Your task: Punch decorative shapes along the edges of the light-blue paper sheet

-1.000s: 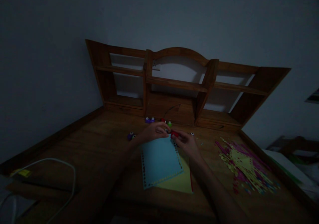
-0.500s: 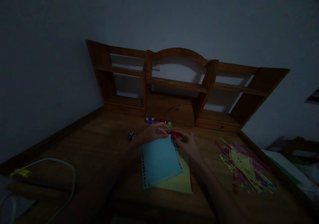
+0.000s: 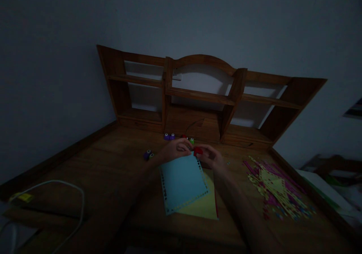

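A light blue sheet of paper (image 3: 183,182), with small holes punched along its left, right and bottom edges, is tilted over a yellow sheet (image 3: 202,207). My left hand (image 3: 177,149) is closed on the sheet's far edge, fingers bent. In my right hand (image 3: 212,158) is a small red paper punch (image 3: 198,151), set at the sheet's far right corner. Whether the paper is inside its slot I cannot tell. Purple punches (image 3: 169,136) and a green punch (image 3: 192,141) stand just beyond my hands.
Punched pink and yellow paper strips (image 3: 275,186) lie heaped on the right of the wooden desk (image 3: 113,159). More punches (image 3: 147,155) sit left of my left hand. A wooden shelf unit (image 3: 198,95) stands along the back. A white cable (image 3: 82,193) loops at the lower left.
The red punch has turned a little in my right hand, and its fingers have shifted around it. The blue sheet has moved slightly with my left hand still on it.
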A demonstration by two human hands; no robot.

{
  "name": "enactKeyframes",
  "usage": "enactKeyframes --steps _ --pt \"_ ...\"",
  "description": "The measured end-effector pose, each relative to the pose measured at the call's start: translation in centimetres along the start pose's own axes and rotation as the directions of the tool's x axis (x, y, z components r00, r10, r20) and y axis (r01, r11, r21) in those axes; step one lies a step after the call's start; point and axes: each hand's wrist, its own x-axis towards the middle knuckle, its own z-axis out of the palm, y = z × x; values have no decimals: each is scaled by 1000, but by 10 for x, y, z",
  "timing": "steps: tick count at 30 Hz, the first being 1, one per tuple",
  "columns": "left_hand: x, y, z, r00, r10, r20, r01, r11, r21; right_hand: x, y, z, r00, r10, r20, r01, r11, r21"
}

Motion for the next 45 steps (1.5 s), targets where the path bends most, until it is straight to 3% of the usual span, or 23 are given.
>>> enactKeyframes --steps 5,18,24,29,33,38,41,45 --pt "2 -3 -3 1000 -15 -23 15 1000 -9 2 -1 -4 1000 -13 18 12 998 62" --pt "2 5 6 994 -78 -74 77 997 -24 2 1 -3 990 42 -135 -40 999 20" --pt "-2 4 22 972 -226 63 229 972 -55 3 5 -1 996 19 -91 -19 1000 5" --pt "-4 9 20 969 -246 26 244 968 65 5 7 1 995 -35 -92 33 999 -32" --pt "-8 14 15 953 -284 106 272 955 115 9 8 -2 975 -66 -211 67 998 -3" --pt "-10 11 15 951 -300 80 286 946 150 16 16 -20 883 -130 -452 183 980 76" --pt "-7 10 15 963 -256 89 243 960 138 19 21 -31 879 -74 -471 151 980 129" --pt "-3 10 14 979 -198 56 192 977 96 21 29 -34 918 -31 -396 116 974 193"
